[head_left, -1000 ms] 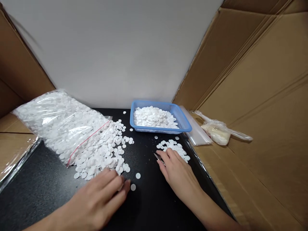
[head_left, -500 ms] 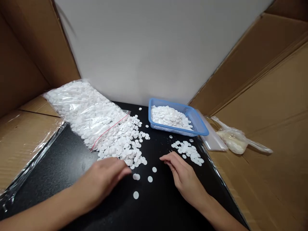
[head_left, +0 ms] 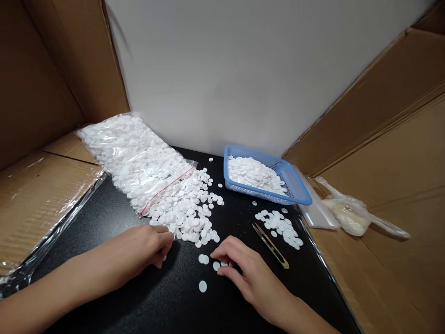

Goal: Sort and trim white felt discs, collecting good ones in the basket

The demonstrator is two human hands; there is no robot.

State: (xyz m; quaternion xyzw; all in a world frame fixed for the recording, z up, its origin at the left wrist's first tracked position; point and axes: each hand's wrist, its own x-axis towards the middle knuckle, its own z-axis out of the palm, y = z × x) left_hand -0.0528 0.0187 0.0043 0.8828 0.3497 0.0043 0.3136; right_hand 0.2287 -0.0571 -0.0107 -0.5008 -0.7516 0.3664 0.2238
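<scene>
My left hand [head_left: 151, 245] is closed, its fingers curled down at the front of a loose pile of small white discs [head_left: 189, 220]. The edge of one white disc [head_left: 164, 258] peeks out by the thumb. With thumb and forefinger apart, my right hand [head_left: 245, 271] reaches over a few single discs [head_left: 216, 266] on the black tabletop [head_left: 167, 306]. Another disc [head_left: 203, 286] lies between the hands. The pile spills from a clear zip bag [head_left: 135, 157] full of discs, its mouth marked by a red line. Thread snips [head_left: 271, 246] lie right of my right hand.
A blue mesh basket [head_left: 302, 192] at the back holds a heap of discs. A smaller group of discs [head_left: 280, 226] lies in front of it. To the right are flat clear bags [head_left: 318, 208] and a knotted plastic bag [head_left: 349, 215] on cardboard. Cardboard walls [head_left: 389, 125] flank the table.
My right hand has moved left and nearer to the single discs, uncovering the snips. My left hand has drawn back left from the pile's front. The view has shifted slightly.
</scene>
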